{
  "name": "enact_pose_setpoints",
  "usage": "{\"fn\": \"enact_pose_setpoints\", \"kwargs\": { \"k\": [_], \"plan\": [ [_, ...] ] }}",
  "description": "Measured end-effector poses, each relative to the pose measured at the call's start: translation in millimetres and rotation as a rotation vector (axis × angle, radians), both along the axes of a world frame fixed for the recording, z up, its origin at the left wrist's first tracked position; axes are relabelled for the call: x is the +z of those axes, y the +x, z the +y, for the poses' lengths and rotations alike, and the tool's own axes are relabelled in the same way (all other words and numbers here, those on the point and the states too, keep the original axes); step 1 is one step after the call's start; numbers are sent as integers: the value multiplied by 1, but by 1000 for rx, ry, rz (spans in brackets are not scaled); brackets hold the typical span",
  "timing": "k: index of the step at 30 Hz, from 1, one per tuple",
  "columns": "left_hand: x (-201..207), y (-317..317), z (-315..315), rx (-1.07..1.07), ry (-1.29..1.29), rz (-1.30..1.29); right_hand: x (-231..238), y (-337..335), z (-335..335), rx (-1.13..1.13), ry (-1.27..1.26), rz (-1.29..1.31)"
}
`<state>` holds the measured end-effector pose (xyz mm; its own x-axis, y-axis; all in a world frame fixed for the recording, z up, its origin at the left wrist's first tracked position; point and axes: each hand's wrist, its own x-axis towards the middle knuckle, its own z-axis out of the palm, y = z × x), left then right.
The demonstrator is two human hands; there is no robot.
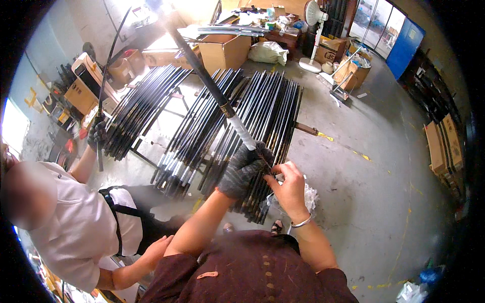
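My left hand [240,172], in a dark grey knit glove, is closed round the lower end of a long black rod [212,88], which looks like a fishing rod. The rod slants up and away to the left, and a white-wrapped stretch [241,132] shows just above the glove. Bare, with a bracelet at the wrist, my right hand [290,188] pinches at the rod's butt beside the glove. Something thin and dark is between its fingertips, too small to name. Below both hands lie rows of similar black rods [273,111].
A co-worker [76,202] at the left holds a thin bent rod [107,65] in a gloved hand. More rods [146,101] rest on a rack. Behind stand a cardboard box [222,53], a white fan [313,35] and a cluttered table. Cartons [444,146] line the right side.
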<state>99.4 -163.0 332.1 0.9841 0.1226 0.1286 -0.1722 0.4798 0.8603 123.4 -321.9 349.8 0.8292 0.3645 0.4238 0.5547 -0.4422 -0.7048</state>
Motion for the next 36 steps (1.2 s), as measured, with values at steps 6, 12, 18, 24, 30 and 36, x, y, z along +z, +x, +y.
{"fn": "enact_pose_setpoints", "kwargs": {
  "k": [6, 12, 18, 24, 30, 36],
  "plan": [
    [0, 5, -4, -9, 47, -8, -9, 2, -3, -64, -32, -60],
    [-22, 18, -12, 55, 137, -33, -12, 1, 1, -54, 40, -182],
    [-13, 12, -15, 63, 55, 19, -11, 5, -10, 18, 163, 106],
    [-3, 12, -21, 41, 29, 43, -17, 5, -15, -89, -124, -41],
    [-9, 19, -33, 79, 74, 65, -25, 5, -20, -135, -223, -140],
    [-10, 26, -44, 99, 1, 68, -34, 6, -29, -190, 2, -101]
  ]
}}
